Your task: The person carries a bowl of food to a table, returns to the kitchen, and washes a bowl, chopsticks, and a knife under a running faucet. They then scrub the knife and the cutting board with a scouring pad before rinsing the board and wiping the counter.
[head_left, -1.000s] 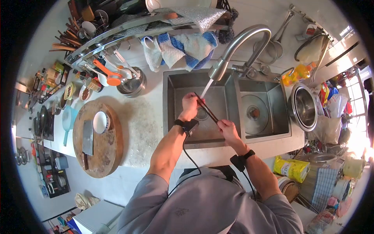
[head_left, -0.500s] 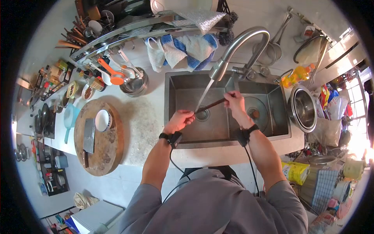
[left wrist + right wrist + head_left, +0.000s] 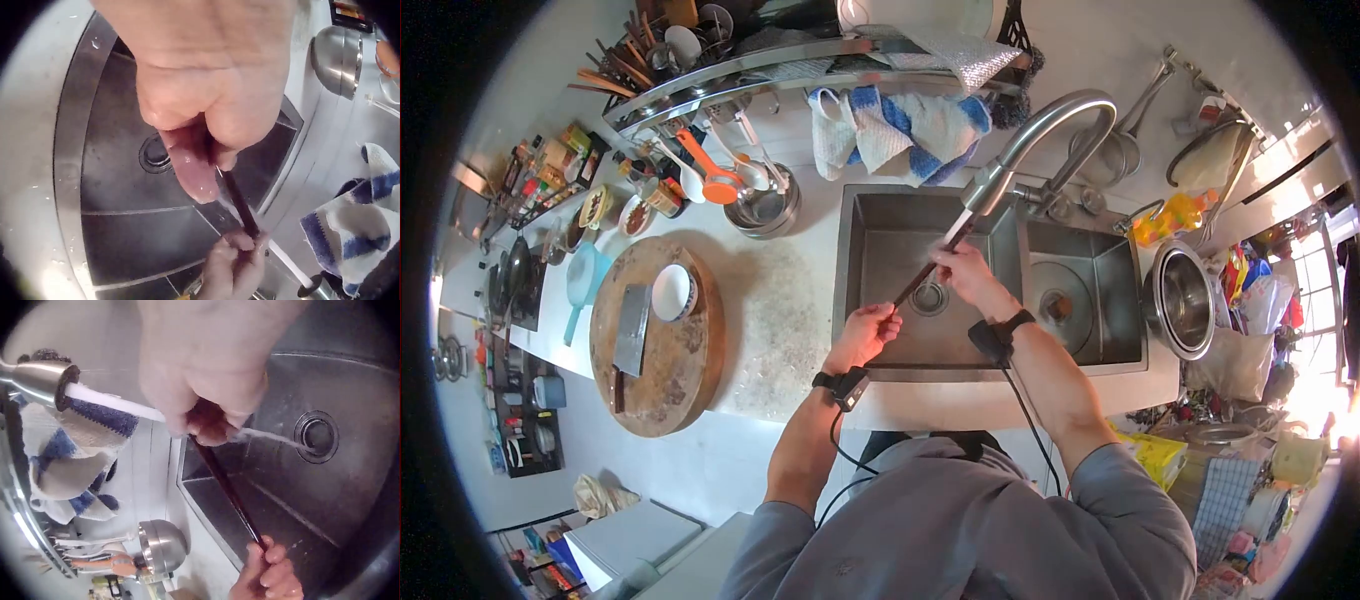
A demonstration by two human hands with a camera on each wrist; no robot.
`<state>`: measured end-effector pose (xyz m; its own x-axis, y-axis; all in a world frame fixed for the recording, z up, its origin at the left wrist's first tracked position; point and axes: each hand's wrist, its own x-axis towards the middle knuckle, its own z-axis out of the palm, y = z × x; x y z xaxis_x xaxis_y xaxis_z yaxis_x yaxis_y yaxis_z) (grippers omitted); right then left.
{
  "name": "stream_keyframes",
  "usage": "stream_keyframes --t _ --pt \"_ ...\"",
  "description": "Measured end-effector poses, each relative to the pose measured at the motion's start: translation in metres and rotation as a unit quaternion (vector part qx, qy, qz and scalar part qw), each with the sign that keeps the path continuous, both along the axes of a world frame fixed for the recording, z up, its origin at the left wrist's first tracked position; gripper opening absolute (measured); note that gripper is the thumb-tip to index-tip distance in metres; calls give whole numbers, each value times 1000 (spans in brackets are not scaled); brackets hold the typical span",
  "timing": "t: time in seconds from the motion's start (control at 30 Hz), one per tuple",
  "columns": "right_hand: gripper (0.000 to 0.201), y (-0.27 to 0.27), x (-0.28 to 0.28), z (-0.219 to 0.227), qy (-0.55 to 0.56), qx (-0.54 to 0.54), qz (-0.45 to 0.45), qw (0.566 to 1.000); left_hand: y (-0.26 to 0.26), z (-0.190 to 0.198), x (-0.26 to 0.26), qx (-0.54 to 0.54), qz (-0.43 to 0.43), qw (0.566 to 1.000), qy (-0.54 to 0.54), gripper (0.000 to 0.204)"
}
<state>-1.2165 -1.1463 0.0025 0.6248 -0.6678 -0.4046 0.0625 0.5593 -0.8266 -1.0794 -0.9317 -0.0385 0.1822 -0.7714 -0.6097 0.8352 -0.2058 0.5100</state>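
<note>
- Our left hand pinched the chopsticks' near end; right hand gripped the far end.
- Long axis ran diagonally toward the faucet, under the stream.

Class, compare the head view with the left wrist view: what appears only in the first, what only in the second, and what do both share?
Only the head view shows the chopping board with the cleaver and white bowl.

Only the left wrist view shows the wet thumb of the left hand up close.

Both show the chopsticks, held at opposite ends by the left hand and the right hand, the sink and the striped towel.
</note>
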Motion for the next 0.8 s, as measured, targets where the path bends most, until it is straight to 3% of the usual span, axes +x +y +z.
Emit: stream_keyframes --t 0.17,0.3,0.37,0.47,0.57,0.8 --pt "14 -3 6 -7 34 -13 45 998 -2 15 -6 -2 -29 998 -50 27" --pt "11 -25 4 0 74 -58 25 995 4 -9 1 5 -42 998 -45 27" --pt "6 -36 4 2 24 -76 -20 997 6 -26 5 23 1 999 -41 22" --pt "5 -32 5 20 69 -125 -95 985 4 -37 7 22 51 997 -46 11" --pt "7 -33 4 7 56 -105 -72 990 -6 -39 8 2 105 994 -10 4" --pt "9 -17 -5 -2 13 -42 -29 999 -15 -35 10 34 132 991 21 9"
